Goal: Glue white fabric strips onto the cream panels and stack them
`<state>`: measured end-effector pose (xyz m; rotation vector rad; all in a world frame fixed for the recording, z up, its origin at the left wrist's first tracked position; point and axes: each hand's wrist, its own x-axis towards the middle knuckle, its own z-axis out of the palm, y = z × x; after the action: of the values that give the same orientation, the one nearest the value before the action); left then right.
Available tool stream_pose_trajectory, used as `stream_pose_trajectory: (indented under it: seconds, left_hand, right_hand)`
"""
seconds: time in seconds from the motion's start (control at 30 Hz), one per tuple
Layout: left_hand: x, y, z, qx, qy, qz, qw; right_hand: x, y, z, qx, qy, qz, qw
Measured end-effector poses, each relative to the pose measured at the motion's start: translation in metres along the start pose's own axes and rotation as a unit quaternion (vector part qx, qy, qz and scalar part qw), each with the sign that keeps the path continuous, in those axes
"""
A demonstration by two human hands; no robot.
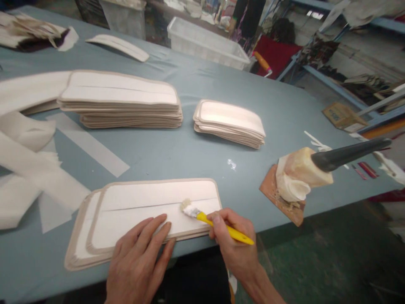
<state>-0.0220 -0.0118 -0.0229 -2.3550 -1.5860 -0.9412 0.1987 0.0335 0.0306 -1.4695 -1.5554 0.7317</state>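
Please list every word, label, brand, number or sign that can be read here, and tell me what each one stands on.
No text can be read with certainty.
Cardboard box: dark lettering on its side, too blurred to read.
Same box: a pale label, too small to read.
Yellow brush in the right hand: no lettering visible.

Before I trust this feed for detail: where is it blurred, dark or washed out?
Head view: the brush, left hand and right hand read fairly clearly; head view: the top white pad is bright, with little texture showing; head view: the shelves at upper right look smeared, and the floor at lower right is dark.
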Motion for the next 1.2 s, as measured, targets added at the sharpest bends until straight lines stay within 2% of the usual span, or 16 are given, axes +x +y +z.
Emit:
stream_pose_trajectory:
  seconds: [0.03, 0.13, 0.2, 0.3, 0.37, 0.5, 0.63, 0.73, 0.83, 0.93, 1.1, 1.2]
  left_hand:
    - [-0.001, 0.001, 0.001, -0.002, 0.006, -0.002, 1.0]
    - [-0.002, 0.003, 0.002, -0.013, 0.028, -0.009, 0.999]
    - [-0.003, 0.004, 0.002, -0.017, 0.044, -0.014, 0.999]
    - [-0.002, 0.005, 0.001, -0.019, 0.051, -0.025, 0.998]
    - [-0.002, 0.006, 0.0, -0.018, 0.049, -0.035, 0.998]
    - [-0.001, 0.008, 0.0, -0.025, 0.049, -0.052, 0.997]
    - [-0.002, 0.008, 0.001, -0.034, 0.054, -0.063, 0.996]
    - [-0.003, 0.008, 0.001, -0.039, 0.057, -0.068, 0.995]
    - [-0.002, 0.008, 0.0, -0.037, 0.057, -0.063, 0.996]
    - [-0.003, 0.007, -0.002, -0.035, 0.055, -0.057, 0.996]
    - [-0.006, 0.006, -0.001, -0.034, 0.065, -0.048, 0.996]
    - [-0.006, 0.007, 0.001, -0.032, 0.066, -0.055, 0.996]
  right_hand:
    - [-0.001, -0.006, 0.005, 0.002, -0.009, -0.011, 1.0]
    - [0.002, -0.021, 0.016, -0.003, 0.028, -0.048, 0.998]
    - [0.008, -0.029, 0.024, 0.0, 0.028, -0.079, 0.996]
    - [0.016, -0.032, 0.037, 0.011, -0.059, -0.136, 0.989]
    - [0.019, -0.028, 0.04, 0.002, -0.102, -0.151, 0.983]
    - [0.02, -0.017, 0.018, -0.064, -0.11, -0.128, 0.984]
    - [0.021, -0.021, -0.015, -0.139, -0.066, -0.106, 0.982]
    - [0.02, -0.031, -0.019, -0.135, -0.037, -0.107, 0.984]
    - [0.019, -0.04, -0.004, -0.081, -0.042, -0.102, 0.991]
    - [0.019, -0.049, 0.025, -0.007, -0.079, -0.091, 0.993]
    - [0.026, -0.059, 0.079, 0.077, -0.2, -0.101, 0.971]
    - [0.035, -0.055, 0.09, 0.042, -0.261, -0.117, 0.957]
